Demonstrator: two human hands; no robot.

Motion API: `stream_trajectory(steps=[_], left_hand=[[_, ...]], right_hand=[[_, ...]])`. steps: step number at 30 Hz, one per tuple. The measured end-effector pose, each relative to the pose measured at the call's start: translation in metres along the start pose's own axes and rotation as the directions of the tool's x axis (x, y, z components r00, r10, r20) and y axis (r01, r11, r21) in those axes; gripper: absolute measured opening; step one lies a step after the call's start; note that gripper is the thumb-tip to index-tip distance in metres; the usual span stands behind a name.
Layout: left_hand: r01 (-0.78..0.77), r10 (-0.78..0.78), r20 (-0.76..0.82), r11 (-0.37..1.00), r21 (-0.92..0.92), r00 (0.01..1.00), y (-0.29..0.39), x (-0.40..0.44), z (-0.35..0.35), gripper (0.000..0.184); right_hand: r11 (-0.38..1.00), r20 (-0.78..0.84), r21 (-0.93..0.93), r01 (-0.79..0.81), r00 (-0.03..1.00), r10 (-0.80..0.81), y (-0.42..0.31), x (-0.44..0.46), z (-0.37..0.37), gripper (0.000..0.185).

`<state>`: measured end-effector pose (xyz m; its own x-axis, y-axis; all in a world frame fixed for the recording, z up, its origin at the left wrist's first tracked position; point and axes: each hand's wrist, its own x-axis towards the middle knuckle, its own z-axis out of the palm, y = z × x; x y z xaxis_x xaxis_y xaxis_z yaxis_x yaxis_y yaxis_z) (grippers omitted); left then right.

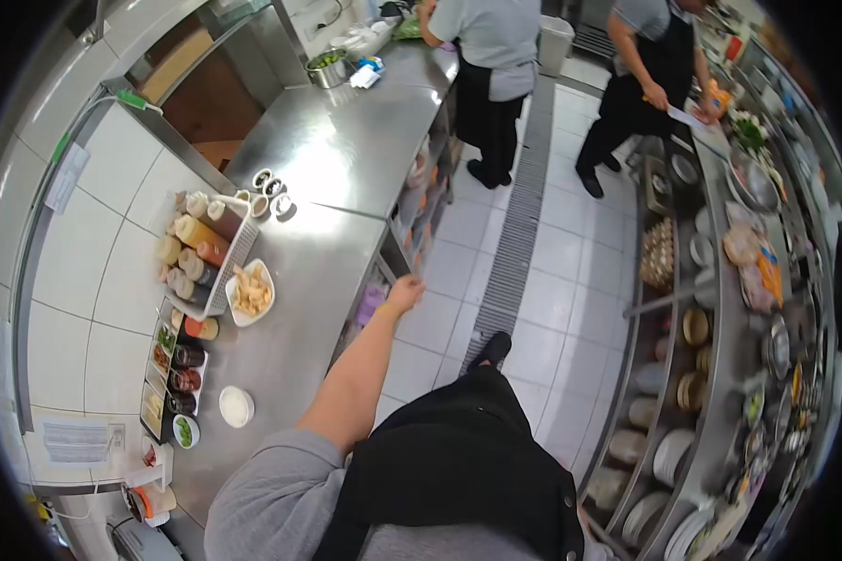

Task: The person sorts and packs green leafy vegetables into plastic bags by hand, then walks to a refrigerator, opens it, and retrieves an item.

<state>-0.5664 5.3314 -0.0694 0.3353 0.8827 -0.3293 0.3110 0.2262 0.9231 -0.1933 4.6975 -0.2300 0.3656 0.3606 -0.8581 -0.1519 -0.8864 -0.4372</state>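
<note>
My left hand (405,294) hangs beside the edge of the steel counter (337,243), over the aisle. Its fingers are loosely bent and a little apart, and I see nothing in them. Nearest to it are the open shelves under the counter, with a purple bag (370,304) inside. My right hand is out of view. On the counter sit a white bowl of pale fried pieces (252,293), a small bowl of white food (237,408) and a white basket (237,252) of sauce bottles (195,234).
Two people in black aprons stand ahead; the one at right holds a knife (686,118). A floor drain (515,224) runs along the tiled aisle. Shelves at right hold stacked plates (672,456) and eggs (658,254). A metal pot (327,69) stands on the far counter.
</note>
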Motion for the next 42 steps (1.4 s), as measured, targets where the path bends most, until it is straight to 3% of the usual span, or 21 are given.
stream_trajectory(steps=[1, 3, 6, 7, 9, 10, 11, 13, 14, 15, 16, 18, 21, 23, 25, 27, 29, 31, 33, 38, 42], left_hand=[[-0.083, 0.081, -0.03, 0.994, -0.065, 0.996, 0.034, 0.044, 0.001, 0.033], [-0.209, 0.219, -0.104, 0.972, 0.104, 0.97, 0.144, 0.064, -0.002, 0.033], [-0.242, 0.314, -0.216, 0.921, 0.304, 0.924, 0.143, 0.138, -0.012, 0.025], [-0.177, 0.256, -0.25, 0.938, 0.297, 0.934, 0.103, 0.167, -0.016, 0.023], [0.198, -0.104, -0.25, 0.9, 0.388, 0.963, 0.012, 0.199, -0.023, 0.024], [0.203, -0.105, -0.263, 0.901, 0.384, 0.959, 0.004, 0.181, -0.022, 0.024], [0.386, -0.379, -0.134, 0.735, 0.558, 0.916, -0.002, 0.159, -0.019, 0.035], [0.144, -0.68, 0.21, 0.425, 0.894, 0.703, -0.018, 0.122, -0.024, 0.053], [0.344, -0.775, 0.154, 0.437, 0.831, 0.613, -0.021, 0.107, -0.017, 0.053], [0.532, -0.855, 0.094, 0.4, 0.746, 0.511, -0.026, 0.092, -0.009, 0.054], [0.66, -0.877, 0.086, 0.417, 0.625, 0.473, -0.028, 0.081, -0.005, 0.052], [0.734, -0.903, 0.072, 0.389, 0.556, 0.424, -0.007, 0.073, -0.001, 0.05], [0.6, -0.895, 0.256, 0.437, 0.67, 0.366, 0.056, 0.1, -0.005, 0.044], [0.32, -0.854, 0.318, 0.462, 0.827, 0.412, 0.127, 0.109, -0.006, 0.059], [0.317, -0.827, 0.336, 0.501, 0.805, 0.451, 0.142, 0.112, -0.003, 0.061], [0.028, -0.667, 0.399, 0.533, 0.846, 0.629, 0.221, 0.106, -0.003, 0.064], [0.316, -0.721, 0.389, 0.633, 0.707, 0.573, 0.229, 0.089, 0.021, 0.064], [0.564, -0.727, 0.645, 0.643, 0.518, 0.236, 0.315, 0.084, 0.028, 0.042], [0.711, -0.674, 0.716, 0.592, 0.379, 0.18, 0.299, 0.056, 0.067, 0.066], [0.772, -0.589, 0.601, 0.632, -0.074, 0.54, 0.342, 0.035, 0.16, 0.063], [0.671, -0.527, 0.447, 0.689, -0.274, 0.723, 0.388, 0.037, 0.227, 0.061]], right_hand=[[0.986, 0.011, -0.168, -0.008, 1.0, 0.01, -0.027, -0.024, -0.007, 0.024], [0.954, 0.04, -0.3, 0.01, 0.999, 0.002, -0.072, -0.03, -0.017, 0.023], [0.925, 0.068, -0.375, 0.063, 0.997, -0.04, -0.155, 0.002, -0.05, 0.022], [0.922, 0.062, -0.382, 0.068, 0.997, -0.048, -0.185, 0.015, -0.063, 0.022], [0.923, 0.013, -0.376, 0.082, 0.996, -0.083, -0.247, 0.047, -0.099, 0.021], [0.926, -0.013, -0.364, 0.099, 0.994, -0.111, -0.28, 0.068, -0.119, 0.021], [0.93, -0.037, -0.336, 0.149, 0.984, -0.171, -0.314, 0.094, -0.142, 0.021], [0.881, -0.012, -0.076, 0.467, 0.883, -0.469, -0.395, 0.154, -0.188, 0.02], [0.787, 0.017, 0.172, 0.592, 0.797, -0.603, -0.441, 0.182, -0.205, 0.02], [0.891, -0.199, 0.254, 0.376, 0.922, -0.333, -0.527, 0.203, -0.207, 0.012], [0.911, -0.376, 0.375, 0.17, 0.927, -0.018, -0.609, 0.221, -0.203, 0.013], [0.904, -0.178, 0.372, 0.211, 0.972, -0.153, -0.723, 0.233, -0.199, 0.021], [0.952, -0.109, 0.156, 0.263, 0.963, -0.248, -0.843, 0.243, -0.177, 0.032], [0.953, -0.045, -0.022, 0.303, 0.952, -0.303, -0.918, 0.267, -0.163, 0.035], [0.929, 0.11, -0.266, 0.257, 0.966, -0.235, -0.942, 0.316, -0.169, 0.033], [0.938, 0.099, -0.234, 0.255, 0.966, -0.238, -0.952, 0.34, -0.165, 0.029], [0.934, 0.119, -0.304, 0.185, 0.981, -0.156, -0.942, 0.402, -0.176, 0.03], [0.854, 0.194, -0.52, 0.003, 0.974, 0.114, -0.911, 0.486, -0.193, 0.033], [0.791, 0.249, -0.587, 0.173, 0.968, -0.027, -0.918, 0.46, -0.181, 0.03], [0.553, 0.491, -0.715, 0.429, 0.87, -0.04, -0.926, 0.466, -0.17, 0.025], [0.54, 0.488, -0.727, 0.424, 0.872, -0.027, -0.969, 0.497, -0.162, 0.02]])
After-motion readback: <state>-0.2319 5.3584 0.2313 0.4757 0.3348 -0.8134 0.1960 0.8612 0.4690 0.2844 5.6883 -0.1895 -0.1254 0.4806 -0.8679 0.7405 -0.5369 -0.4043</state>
